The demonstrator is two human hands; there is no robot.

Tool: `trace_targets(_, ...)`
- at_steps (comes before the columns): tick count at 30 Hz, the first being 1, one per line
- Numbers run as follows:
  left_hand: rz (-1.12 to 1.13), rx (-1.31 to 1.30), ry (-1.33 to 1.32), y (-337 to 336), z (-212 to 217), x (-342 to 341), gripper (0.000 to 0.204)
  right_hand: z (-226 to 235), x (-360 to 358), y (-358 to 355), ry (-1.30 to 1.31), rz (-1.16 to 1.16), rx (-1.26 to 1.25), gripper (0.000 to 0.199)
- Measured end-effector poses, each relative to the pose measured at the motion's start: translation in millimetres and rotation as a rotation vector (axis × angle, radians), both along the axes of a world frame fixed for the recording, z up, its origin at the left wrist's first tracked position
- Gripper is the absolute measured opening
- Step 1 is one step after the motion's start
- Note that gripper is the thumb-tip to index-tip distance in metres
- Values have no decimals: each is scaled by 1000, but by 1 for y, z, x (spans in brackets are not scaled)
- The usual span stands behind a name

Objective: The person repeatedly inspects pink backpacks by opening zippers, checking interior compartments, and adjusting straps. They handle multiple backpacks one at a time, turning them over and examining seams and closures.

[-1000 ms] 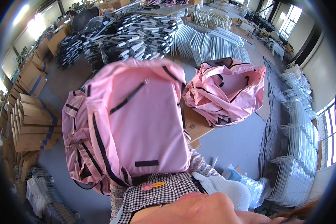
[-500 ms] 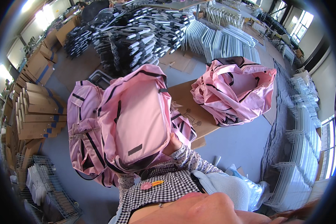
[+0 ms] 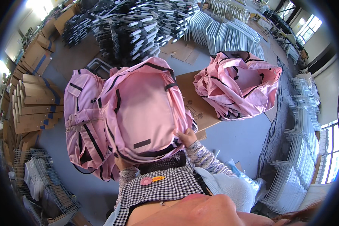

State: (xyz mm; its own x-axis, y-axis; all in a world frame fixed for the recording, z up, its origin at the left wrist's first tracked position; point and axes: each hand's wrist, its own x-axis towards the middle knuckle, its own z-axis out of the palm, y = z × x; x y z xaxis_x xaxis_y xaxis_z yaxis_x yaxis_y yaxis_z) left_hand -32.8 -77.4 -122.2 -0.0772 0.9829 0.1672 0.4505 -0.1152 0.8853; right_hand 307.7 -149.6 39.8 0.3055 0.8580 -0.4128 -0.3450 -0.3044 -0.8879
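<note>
A pink fabric bag (image 3: 147, 113) with black trim stands wide in front of me, its opening facing up and a small dark label near its lower edge. My right hand (image 3: 186, 138) grips its lower right rim, thumb on the inside. At the lower left corner, my left hand (image 3: 122, 163) holds the bag's edge; most of its fingers are hidden by the fabric. Directly left of the bag, and touching it, is more pink fabric (image 3: 84, 120) with black straps and pockets.
A heap of pink bags (image 3: 237, 86) lies on a cardboard box (image 3: 196, 107) to the right. Flattened cartons (image 3: 37, 101) and a wire basket (image 3: 54, 188) stand at left. Piled black-and-white frames (image 3: 135, 30) fill the back, with white metal tubes (image 3: 222, 34) beside them and white wire racks (image 3: 293, 173) at right.
The right hand has risen along the bag's right rim, its thumb now over the edge. The bag has been spread wider, and more of my left hand shows. The view has shifted slightly.
</note>
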Motion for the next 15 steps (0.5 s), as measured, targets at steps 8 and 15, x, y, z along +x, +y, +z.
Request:
trace_targets(8,-255,-727,-538,-54,51,60,24,-70,57,-6,-1117,297,-567,52)
trace_targets(15,-98,-636,-157,-54,20,55,31,-36,-4,28,-1091,728,-411,59)
